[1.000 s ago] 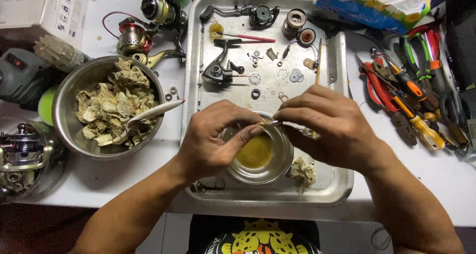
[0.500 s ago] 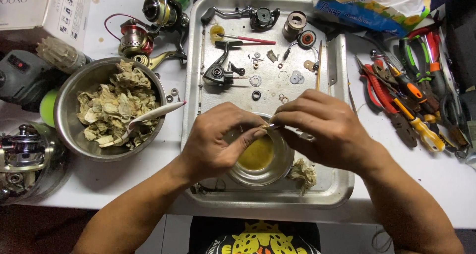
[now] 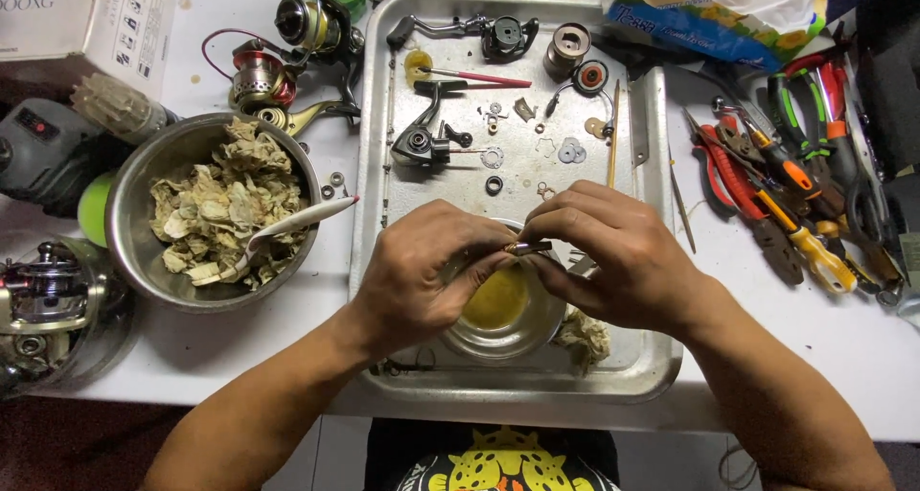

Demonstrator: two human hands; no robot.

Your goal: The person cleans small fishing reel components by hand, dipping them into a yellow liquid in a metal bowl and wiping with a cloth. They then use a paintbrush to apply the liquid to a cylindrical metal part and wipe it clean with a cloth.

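A short, thin rod (image 3: pixel 528 248), dark with a reddish-copper end, is pinched crosswise between both hands just above a small glass bowl (image 3: pixel 502 304) holding yellow liquid. The left hand (image 3: pixel 422 275) is curled, thumb and forefinger closed on the rod's left end; the right hand (image 3: pixel 613 256) is likewise closed on its right end, the other fingers folded over. The bowl sits at the near middle of a metal tray (image 3: pixel 652 357), whose raised rim fences the work on all sides.

The far half of the tray is strewn with small washers, a dark reel body (image 3: pixel 422 146) and other reel parts, leaving bare metal only in patches near the hands. Left of the tray, just beside its rim, stands a steel bowl (image 3: pixel 134 251) of crumpled, stained paper wads with a white spoon (image 3: pixel 302 218) lying on them. Right of the tray lies a heap of pliers and screwdrivers (image 3: pixel 776 184), close to the right forearm.

Most of the rod is covered by fingertips, so its full length cannot be made out. A stained wad (image 3: pixel 585 336) lies partly under the right wrist.
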